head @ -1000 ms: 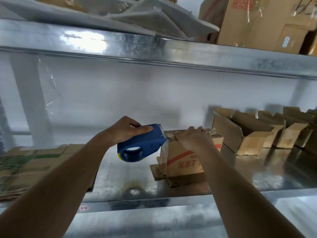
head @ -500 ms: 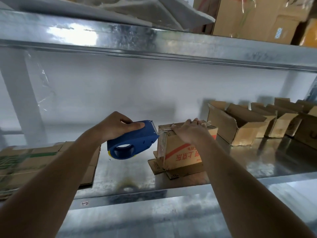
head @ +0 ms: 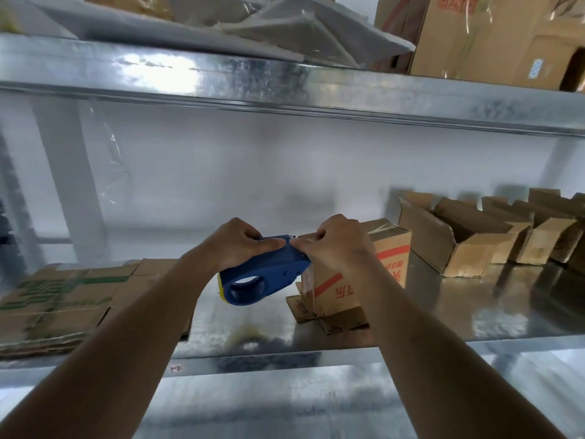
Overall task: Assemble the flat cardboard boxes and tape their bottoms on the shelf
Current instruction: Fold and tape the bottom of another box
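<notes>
A small cardboard box point(head: 391, 258) with red print stands upside down on the metal shelf point(head: 411, 315), its loose flaps spread on the shelf under it. Clear tape runs over its top and down its left side. My left hand point(head: 240, 240) grips a blue tape dispenser point(head: 262, 277), whose nose touches the box's upper left edge. My right hand point(head: 338, 239) rests on the box's top left corner, fingers curled at the dispenser's nose, pinching where the tape leaves it.
A stack of flat cardboard boxes point(head: 63, 305) lies at the shelf's left. Several assembled open boxes point(head: 459, 239) stand in a row at the right. Above, an upper shelf point(head: 285, 83) carries white foam sheets and large cartons. A white upright post point(head: 69, 185) stands at the back left.
The dispenser has moved right and now touches the box's edge. My right hand has slid left along the box top to meet the dispenser's nose.
</notes>
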